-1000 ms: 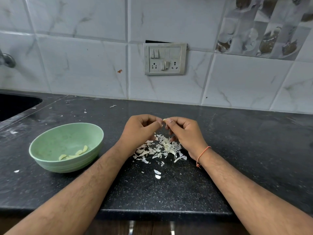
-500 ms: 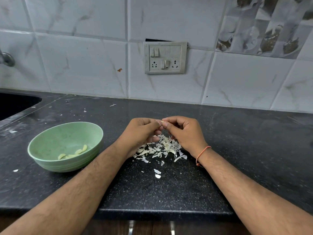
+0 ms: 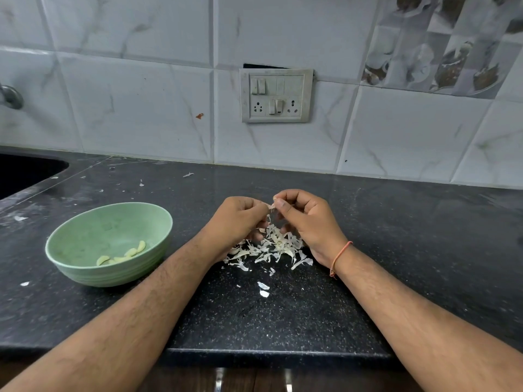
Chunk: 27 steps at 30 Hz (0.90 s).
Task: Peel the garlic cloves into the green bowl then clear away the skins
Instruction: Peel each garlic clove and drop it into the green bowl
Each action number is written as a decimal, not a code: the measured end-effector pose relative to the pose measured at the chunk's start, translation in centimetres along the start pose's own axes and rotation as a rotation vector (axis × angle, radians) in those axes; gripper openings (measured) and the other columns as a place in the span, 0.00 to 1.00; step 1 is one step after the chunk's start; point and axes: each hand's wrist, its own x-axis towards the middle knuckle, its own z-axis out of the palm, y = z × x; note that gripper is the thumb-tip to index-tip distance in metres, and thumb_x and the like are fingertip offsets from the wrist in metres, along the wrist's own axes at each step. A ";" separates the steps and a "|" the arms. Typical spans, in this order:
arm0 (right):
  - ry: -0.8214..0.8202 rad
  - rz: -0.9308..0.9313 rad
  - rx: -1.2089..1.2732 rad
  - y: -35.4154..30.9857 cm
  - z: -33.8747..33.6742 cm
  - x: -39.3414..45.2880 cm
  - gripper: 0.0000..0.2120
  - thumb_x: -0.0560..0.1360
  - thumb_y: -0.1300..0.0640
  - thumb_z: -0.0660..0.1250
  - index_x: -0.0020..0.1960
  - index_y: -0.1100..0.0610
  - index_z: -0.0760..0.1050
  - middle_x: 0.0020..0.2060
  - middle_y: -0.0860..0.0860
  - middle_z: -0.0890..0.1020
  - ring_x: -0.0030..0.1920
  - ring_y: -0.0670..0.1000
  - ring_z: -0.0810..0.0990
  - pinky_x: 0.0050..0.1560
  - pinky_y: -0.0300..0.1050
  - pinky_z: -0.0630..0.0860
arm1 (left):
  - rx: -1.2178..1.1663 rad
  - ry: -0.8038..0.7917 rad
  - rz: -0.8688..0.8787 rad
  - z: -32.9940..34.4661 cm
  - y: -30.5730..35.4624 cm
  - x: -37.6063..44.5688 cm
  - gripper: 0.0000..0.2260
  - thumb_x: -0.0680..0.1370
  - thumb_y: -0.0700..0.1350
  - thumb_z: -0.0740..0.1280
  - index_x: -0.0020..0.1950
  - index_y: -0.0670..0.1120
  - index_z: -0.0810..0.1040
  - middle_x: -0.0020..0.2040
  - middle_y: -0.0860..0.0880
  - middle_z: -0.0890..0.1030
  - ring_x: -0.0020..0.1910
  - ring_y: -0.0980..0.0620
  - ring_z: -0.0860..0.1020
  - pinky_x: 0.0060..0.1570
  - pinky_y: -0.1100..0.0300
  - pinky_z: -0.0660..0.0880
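hands (image 3: 271,219) lifted slightly above black counter (image 3: 396,236)

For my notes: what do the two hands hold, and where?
Both hands, left hand and right hand, pinch one garlic clove between fingertips, at its skin, above the skins pile.

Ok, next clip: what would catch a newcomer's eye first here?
Probably the two hands at the middle of the black counter: the left hand and right hand meet fingertip to fingertip, pinching a small garlic clove above a heap of pale skins. Next, the green bowl to the left, holding a few peeled cloves.
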 end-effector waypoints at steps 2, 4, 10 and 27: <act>0.014 0.029 0.088 -0.2 -0.2 0.0 0.04 0.81 0.63 0.73 0.55 0.60 0.84 0.44 0.54 0.84 0.45 0.52 0.82 0.36 0.45 0.81 | 0.040 0.002 0.006 0.0 0.0 -0.1 0.13 0.82 0.45 0.68 0.52 0.35 0.83 0.41 0.46 0.84 0.41 0.44 0.80 0.44 0.48 0.80; 0.012 0.058 0.139 -0.2 -0.2 0.0 0.05 0.81 0.62 0.72 0.56 0.61 0.84 0.45 0.55 0.84 0.47 0.52 0.82 0.37 0.44 0.81 | 0.079 0.000 0.020 0.0 0.2 -0.2 0.12 0.82 0.46 0.68 0.51 0.37 0.84 0.40 0.47 0.84 0.40 0.45 0.80 0.46 0.44 0.82; 0.032 0.122 0.305 -0.6 -0.3 0.1 0.05 0.82 0.61 0.71 0.56 0.58 0.83 0.49 0.54 0.85 0.49 0.50 0.83 0.38 0.42 0.81 | 0.187 -0.003 0.045 -0.3 0.5 -0.6 0.12 0.78 0.51 0.70 0.45 0.43 0.84 0.38 0.49 0.85 0.35 0.50 0.83 0.46 0.37 0.83; 0.009 0.139 0.109 -1.0 -1.0 0.0 0.07 0.79 0.63 0.74 0.56 0.61 0.85 0.46 0.57 0.88 0.44 0.51 0.85 0.41 0.43 0.83 | 0.459 0.162 0.203 -0.6 0.8 -0.6 0.10 0.78 0.40 0.71 0.45 0.54 0.88 0.33 0.62 0.84 0.28 0.64 0.76 0.33 0.70 0.72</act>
